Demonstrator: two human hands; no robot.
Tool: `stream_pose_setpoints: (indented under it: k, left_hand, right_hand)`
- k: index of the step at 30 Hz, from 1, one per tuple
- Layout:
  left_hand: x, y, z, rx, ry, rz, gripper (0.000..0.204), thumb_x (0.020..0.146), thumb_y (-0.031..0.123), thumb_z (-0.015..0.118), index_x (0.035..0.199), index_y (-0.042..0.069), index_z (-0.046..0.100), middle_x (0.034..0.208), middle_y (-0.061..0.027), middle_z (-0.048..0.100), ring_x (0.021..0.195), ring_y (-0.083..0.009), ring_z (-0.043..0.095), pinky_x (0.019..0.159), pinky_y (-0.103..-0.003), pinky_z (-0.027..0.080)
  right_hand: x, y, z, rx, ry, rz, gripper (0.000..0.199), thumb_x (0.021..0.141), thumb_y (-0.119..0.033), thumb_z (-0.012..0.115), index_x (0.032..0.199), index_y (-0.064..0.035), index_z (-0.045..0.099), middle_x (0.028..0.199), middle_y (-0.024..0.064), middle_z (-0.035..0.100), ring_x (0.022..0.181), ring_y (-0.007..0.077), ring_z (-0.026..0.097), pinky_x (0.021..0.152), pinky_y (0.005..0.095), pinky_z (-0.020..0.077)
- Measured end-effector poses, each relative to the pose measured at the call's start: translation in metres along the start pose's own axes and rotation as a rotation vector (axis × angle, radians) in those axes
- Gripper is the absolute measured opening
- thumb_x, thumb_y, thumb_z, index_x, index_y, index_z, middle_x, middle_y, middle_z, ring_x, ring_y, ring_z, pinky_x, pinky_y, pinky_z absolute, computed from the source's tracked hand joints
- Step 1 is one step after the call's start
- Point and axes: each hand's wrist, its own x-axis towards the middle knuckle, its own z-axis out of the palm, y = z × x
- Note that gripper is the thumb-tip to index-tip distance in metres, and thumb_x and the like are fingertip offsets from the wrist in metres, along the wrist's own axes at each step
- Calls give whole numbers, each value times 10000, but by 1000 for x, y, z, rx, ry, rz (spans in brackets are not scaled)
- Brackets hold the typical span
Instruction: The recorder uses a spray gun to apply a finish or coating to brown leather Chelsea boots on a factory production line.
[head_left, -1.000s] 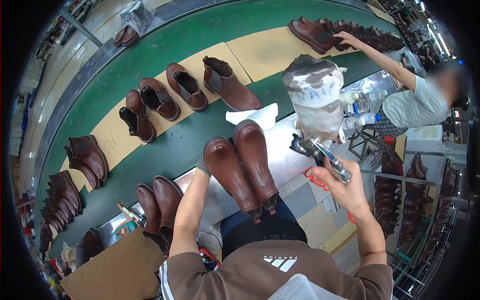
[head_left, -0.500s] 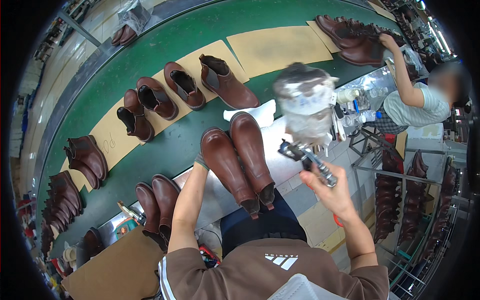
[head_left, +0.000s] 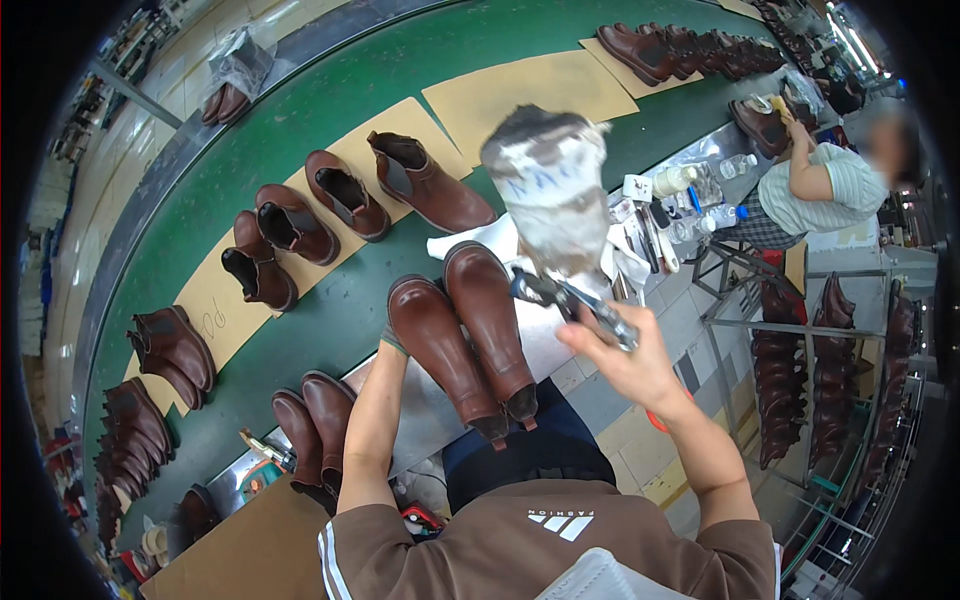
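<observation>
A pair of shiny brown ankle boots (head_left: 437, 330) is held up over the bench edge, toes away from me, heel tabs near my lap. My left hand (head_left: 395, 341) supports them from beneath; only a gloved edge shows, and the boots hide its fingers. In my right hand (head_left: 640, 362) is a metal spray gun (head_left: 590, 312), gripped just right of the boots with its nozzle end toward them. On top of the gun sits a large cup (head_left: 553, 180) wrapped in stained white material. A white cloth (head_left: 490, 240) lies behind the boots.
More brown boots (head_left: 430, 185) stand on cardboard sheets along the green belt (head_left: 350, 110). Another pair (head_left: 318, 420) is left of my arm. Bottles and tools (head_left: 660, 225) lie on the right. Beyond them a person (head_left: 830, 190) handles a boot. Racks of boots (head_left: 785, 370) fill the right.
My right hand and the spray gun have moved left, closer to the boots. The held boots have shifted slightly left and down in view. The other person now holds a boot nearer to themselves.
</observation>
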Motion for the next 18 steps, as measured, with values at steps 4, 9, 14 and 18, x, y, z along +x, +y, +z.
stream_pose_setpoints:
  k: [4, 9, 14, 18]
  left_hand:
    - [3, 1, 0, -11, -9, -6, 265, 937, 161, 501, 1177, 49, 522, 1134, -122, 550, 1026, -210, 508, 990, -333, 377]
    - [5, 1, -2, -34, -16, 5, 265, 938, 163, 501, 1176, 50, 522, 1133, -122, 549, 1025, -209, 507, 992, -332, 374]
    - [5, -1, -8, -42, -69, 33, 264, 938, 165, 501, 1175, 51, 521, 1132, -123, 548, 1025, -209, 506, 994, -331, 370]
    - [12, -11, -12, -192, -65, 3, 243, 935, 157, 506, 1149, 44, 537, 1114, -116, 573, 994, -204, 533, 950, -340, 416]
  right_hand:
    - [6, 8, -5, -18, 56, 93, 279, 829, -221, 704, 714, 1, 579, 604, 9, 554, 578, 53, 476, 520, 235, 392]
    - [-9, 18, -7, 86, 13, 166, 292, 807, -229, 726, 716, 17, 597, 575, 3, 539, 570, 52, 453, 504, 244, 372]
    - [17, 38, 4, 15, 107, 46, 335, 823, -290, 702, 766, 27, 609, 580, 16, 552, 567, 55, 458, 523, 254, 389]
    - [8, 41, 5, -136, 83, 223, 355, 840, -257, 697, 635, -28, 519, 615, 23, 584, 584, 43, 479, 520, 230, 372]
